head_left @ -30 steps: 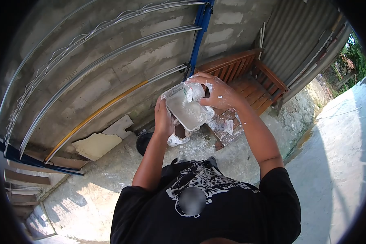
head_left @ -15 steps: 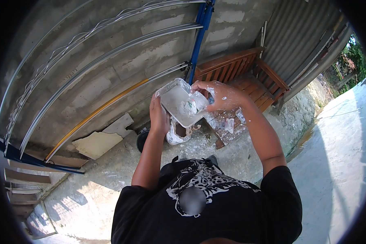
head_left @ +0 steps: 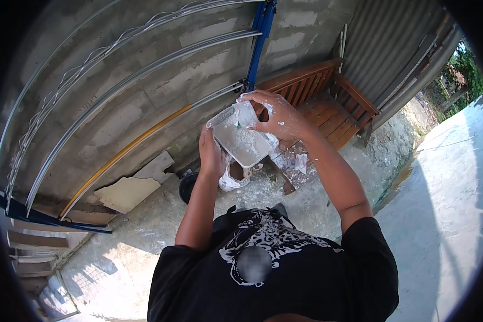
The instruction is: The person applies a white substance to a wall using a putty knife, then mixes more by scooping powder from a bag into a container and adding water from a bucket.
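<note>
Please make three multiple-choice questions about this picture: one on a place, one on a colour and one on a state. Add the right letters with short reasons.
1. Where is the wooden bench?
A. Against the wall, beyond the hands
B. On the person's lap
C. On top of the roof

2. What colour is the upright post?
A. Red
B. Blue
C. Green

3. How is the plastic tray placed?
A. Flat on the ground
B. Held up by the left hand
C. Resting on the bench

Answers:
1 A: the bench stands by the block wall behind the raised hands.
2 B: the post is clearly blue.
3 B: the left hand holds its edge, while the right hand holds a small clear cup over it.
</note>
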The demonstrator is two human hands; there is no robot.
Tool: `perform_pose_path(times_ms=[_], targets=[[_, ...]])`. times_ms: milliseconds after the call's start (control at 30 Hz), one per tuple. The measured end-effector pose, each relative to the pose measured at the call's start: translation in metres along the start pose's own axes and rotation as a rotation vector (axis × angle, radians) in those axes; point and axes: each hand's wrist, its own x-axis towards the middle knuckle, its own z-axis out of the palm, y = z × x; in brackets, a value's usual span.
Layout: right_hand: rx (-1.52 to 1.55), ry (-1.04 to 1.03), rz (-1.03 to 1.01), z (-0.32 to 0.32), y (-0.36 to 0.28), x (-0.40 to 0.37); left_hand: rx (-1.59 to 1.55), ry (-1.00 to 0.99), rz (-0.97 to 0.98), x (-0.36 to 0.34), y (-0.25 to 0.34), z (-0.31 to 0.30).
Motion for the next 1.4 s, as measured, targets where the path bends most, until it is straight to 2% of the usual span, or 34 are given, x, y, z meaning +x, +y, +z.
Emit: perform_pose_path(times_ms=[133,200,333,400,433,467,533,567,600,667,700,800,833,867,933,1067,1133,1200,1333,1400], targets=[[0.106,0.015,0.025,0.002,0.000,0.002,0.008,-0.024,0.019,0.001,-0.007,0.003],[0.009,-0.165,0.080,-0.006,-0.006,-0.001,0.029,0.028,0.016,0.000,-0.003,0.005],[0.143,-0.114,-0.003,-0.014,0.000,-0.007,-0.005,0.020,0.033,0.014,-0.002,-0.015],[0.003,-0.204,0.084,-0.019,-0.003,-0.015,-0.012,0.071,0.028,0.016,0.000,-0.016],[0.117,-0.308,0.108,-0.023,0.001,-0.009,-0.009,0.073,0.025,0.016,-0.002,-0.015],[0.119,-0.306,0.109,-0.023,0.004,-0.009,0.008,0.070,0.040,0.016,-0.007,-0.011],[0.161,-0.035,-0.045,-0.023,0.011,-0.010,0.021,0.066,0.056,0.018,-0.014,-0.008],[0.112,-0.130,-0.018,-0.023,0.014,-0.010,0.015,0.045,0.033,0.020,-0.019,-0.009],[0.111,-0.126,-0.016,-0.026,0.008,-0.010,0.011,0.022,0.010,0.022,-0.021,-0.009],[0.102,-0.268,0.222,-0.032,-0.009,-0.012,0.001,0.021,0.009,0.022,-0.016,-0.007],[0.050,-0.068,0.042,-0.013,0.024,-0.011,-0.011,0.027,0.010,0.022,-0.014,-0.005],[0.102,-0.123,-0.032,-0.014,0.024,-0.008,0.016,0.032,0.036,0.020,-0.011,0.003],[0.087,-0.223,0.066,-0.019,0.017,-0.008,0.019,0.033,0.035,0.020,-0.013,0.005],[0.090,-0.221,0.066,-0.016,0.018,-0.006,0.039,0.048,0.037,0.019,-0.017,0.007],[0.098,-0.014,0.027,-0.011,0.019,-0.001,0.057,0.060,0.037,0.022,-0.021,0.005],[0.132,-0.091,0.157,-0.012,0.011,-0.001,-0.029,0.021,0.027,0.030,-0.017,-0.010],[0.328,0.100,0.098,-0.007,0.019,0.000,-0.020,0.047,0.034,0.029,-0.021,-0.014],[0.373,0.106,0.073,-0.004,0.025,0.002,-0.021,0.010,0.055,0.026,-0.032,-0.018],[0.409,0.058,0.147,0.009,0.049,0.001,-0.030,0.088,0.016,0.027,-0.054,-0.029],[0.513,0.113,0.151,0.019,0.059,-0.001,-0.127,0.153,0.060,0.029,-0.055,-0.044]])
